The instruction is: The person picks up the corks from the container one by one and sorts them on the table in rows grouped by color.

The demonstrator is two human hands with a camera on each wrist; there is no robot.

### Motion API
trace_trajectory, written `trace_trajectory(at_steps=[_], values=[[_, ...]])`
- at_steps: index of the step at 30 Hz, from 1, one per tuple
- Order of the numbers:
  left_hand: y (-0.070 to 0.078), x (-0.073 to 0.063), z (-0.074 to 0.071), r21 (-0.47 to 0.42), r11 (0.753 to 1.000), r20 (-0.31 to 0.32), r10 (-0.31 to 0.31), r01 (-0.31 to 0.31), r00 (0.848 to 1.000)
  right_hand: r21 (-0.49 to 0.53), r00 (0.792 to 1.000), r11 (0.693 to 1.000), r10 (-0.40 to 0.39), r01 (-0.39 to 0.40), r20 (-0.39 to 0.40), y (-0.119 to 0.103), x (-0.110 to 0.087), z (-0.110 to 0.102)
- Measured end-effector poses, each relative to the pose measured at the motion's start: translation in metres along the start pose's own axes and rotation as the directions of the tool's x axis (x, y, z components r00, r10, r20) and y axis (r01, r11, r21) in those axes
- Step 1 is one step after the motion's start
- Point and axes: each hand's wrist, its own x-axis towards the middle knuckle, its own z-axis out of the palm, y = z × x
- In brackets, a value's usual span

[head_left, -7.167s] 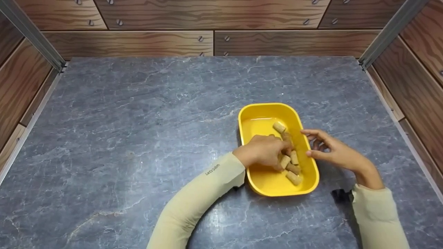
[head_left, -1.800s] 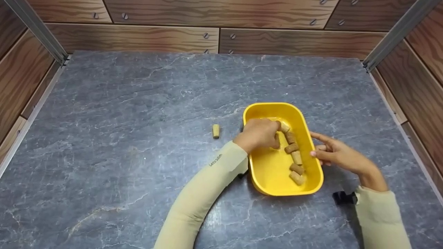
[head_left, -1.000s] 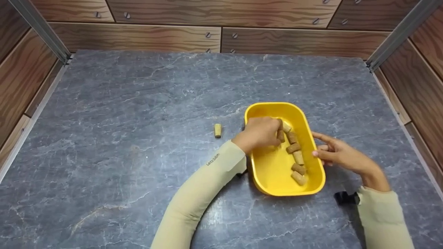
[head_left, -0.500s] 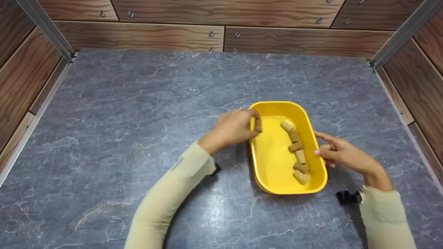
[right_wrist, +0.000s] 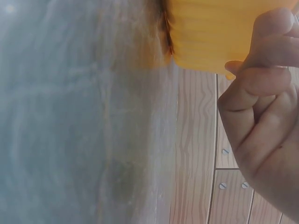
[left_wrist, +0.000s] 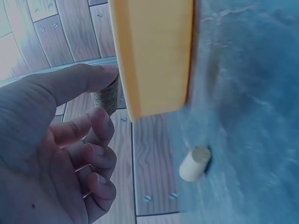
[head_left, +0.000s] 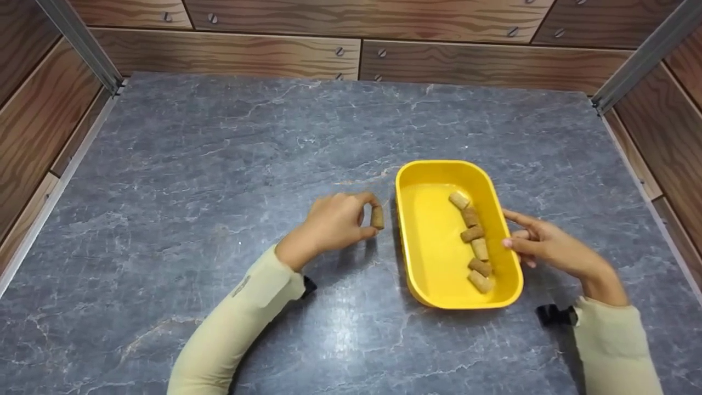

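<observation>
My left hand [head_left: 335,222] pinches a brown cork [head_left: 377,217] between thumb and index finger, just left of the yellow tray [head_left: 408,274]. In the left wrist view this held cork [left_wrist: 106,97] shows its speckled side, and the other fingers are loosely curled. A light cork [left_wrist: 195,163] lies on the table below; in the head view the left hand hides it. Several light and brown corks, among them a pale one [head_left: 480,249], form a crooked line along the tray's right side. My right hand [head_left: 554,247] touches the tray's outer right wall with thumb and index fingertips.
A grey marbled tabletop [head_left: 219,164] lies under everything. Wood-patterned panels [head_left: 466,63] enclose the back and both sides, with metal posts [head_left: 82,46] at the rear corners. Black wrist devices [head_left: 555,315] sit beneath both sleeves.
My left hand has lifted a brown cork out of the tray and carried it left over the rim. Earlier, a light cork appeared on the table. The right hand stays at the tray's side.
</observation>
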Motion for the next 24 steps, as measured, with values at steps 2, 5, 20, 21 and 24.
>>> trace_trajectory(at_steps=[2,5,20,21,24], values=[[-0.002,-0.005,0.003,0.016,1.0,0.002,0.004,-0.004,1.0,-0.002,1.0,1.0,0.003,-0.003,-0.002,0.0,0.0,0.0],[-0.006,-0.012,0.006,0.035,0.999,0.018,-0.006,0.006,1.0,0.001,1.0,1.0,0.0,0.001,-0.001,0.0,-0.001,-0.001],[-0.02,-0.028,0.013,0.115,0.99,0.141,-0.093,0.076,0.986,0.026,0.999,0.999,-0.028,0.028,0.017,0.001,-0.001,-0.001],[-0.021,-0.028,0.014,0.122,0.989,0.148,-0.099,0.081,0.984,0.024,0.999,0.999,-0.027,0.027,0.017,0.001,-0.001,-0.001],[-0.024,-0.028,0.014,0.132,0.987,0.166,-0.116,0.095,0.979,0.018,1.0,1.0,-0.025,0.024,0.014,0.001,-0.001,-0.001]])
